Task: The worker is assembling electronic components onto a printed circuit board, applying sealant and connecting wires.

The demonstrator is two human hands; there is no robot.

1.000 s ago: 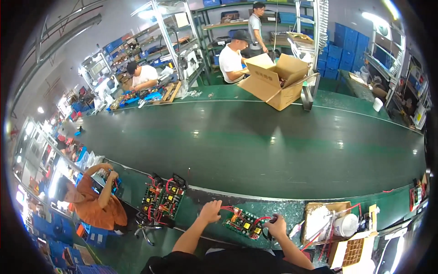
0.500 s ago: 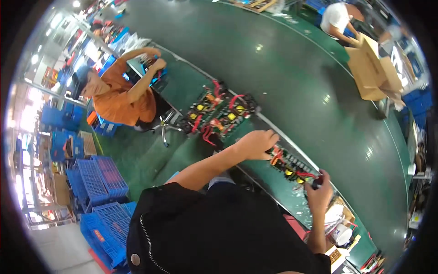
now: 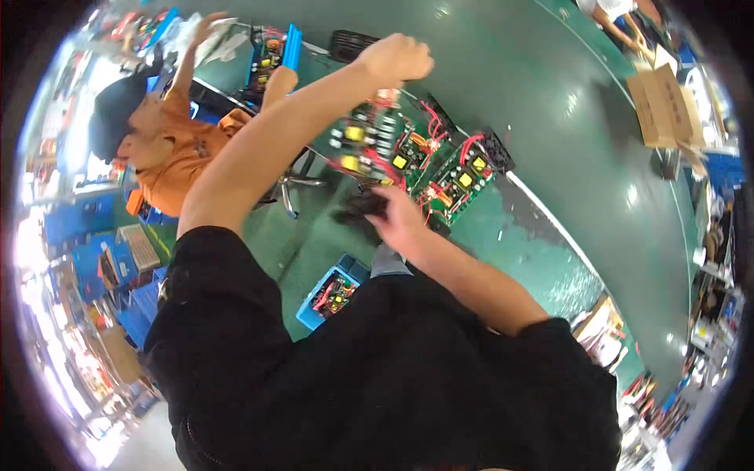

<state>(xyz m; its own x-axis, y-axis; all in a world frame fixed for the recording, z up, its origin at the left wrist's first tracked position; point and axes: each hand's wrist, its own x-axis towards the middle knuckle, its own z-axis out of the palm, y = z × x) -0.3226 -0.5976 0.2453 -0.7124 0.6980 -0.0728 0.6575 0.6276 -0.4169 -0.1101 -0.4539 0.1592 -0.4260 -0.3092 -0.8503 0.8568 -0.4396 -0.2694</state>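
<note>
A green circuit board (image 3: 363, 149) with yellow transformers and red wires is lifted between my hands, blurred by motion. My right hand (image 3: 399, 224) is closed on the black piece (image 3: 364, 206) at its near end. Beyond the board's far end, my left hand (image 3: 397, 59) has its fingers curled; its grip is largely hidden behind the hand. A black slotted plate (image 3: 353, 45) shows beside the left wrist. Two similar boards, a farther one (image 3: 414, 151) and a nearer one (image 3: 463, 184), lie on the green bench just right of the lifted board.
On the left a co-worker in an orange shirt (image 3: 181, 153) sits by a board in a blue frame (image 3: 271, 59). Below the bench is a blue bin (image 3: 312, 316) with boards inside. A cardboard box (image 3: 667, 106) and another person (image 3: 616, 20) are at the far right.
Both hands have carried the circuit board leftward from the right part of the bench, past the two resting boards. The view has shifted, and the co-worker's one arm is now raised.
</note>
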